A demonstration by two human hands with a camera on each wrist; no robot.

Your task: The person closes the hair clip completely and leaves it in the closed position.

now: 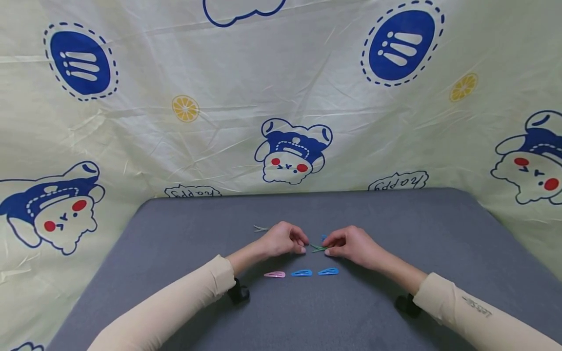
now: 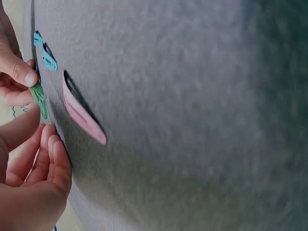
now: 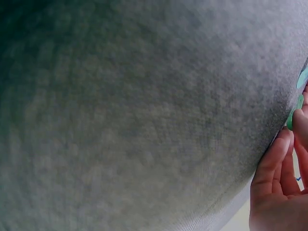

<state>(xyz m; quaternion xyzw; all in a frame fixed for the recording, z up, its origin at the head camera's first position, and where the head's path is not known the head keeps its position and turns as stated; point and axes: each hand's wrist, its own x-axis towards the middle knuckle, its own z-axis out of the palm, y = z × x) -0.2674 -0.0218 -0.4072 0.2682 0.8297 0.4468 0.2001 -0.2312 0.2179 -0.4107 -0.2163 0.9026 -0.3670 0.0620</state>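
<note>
My right hand (image 1: 355, 247) pinches one end of a green snap hair clip (image 1: 317, 248), whose two arms stand spread apart in the head view. To the left of it, my left hand (image 1: 281, 240) has its fingers bent and its thumb apart from them, with nothing seen between. The left fingertips are close to the clip's free end; a small gap shows in the head view. In the left wrist view the green clip (image 2: 39, 101) points toward the left thumb. The right wrist view catches the right hand (image 3: 276, 187) at its edge, with the clip partly covered by the thumb.
Nearer the person, a pink hair clip (image 1: 274, 274) and two blue hair clips (image 1: 301, 273) lie in a row on the grey table (image 1: 197, 219). A grey clip (image 1: 261, 228) lies behind the left hand. Something blue (image 1: 324, 238) is partly hidden behind the right fingers.
</note>
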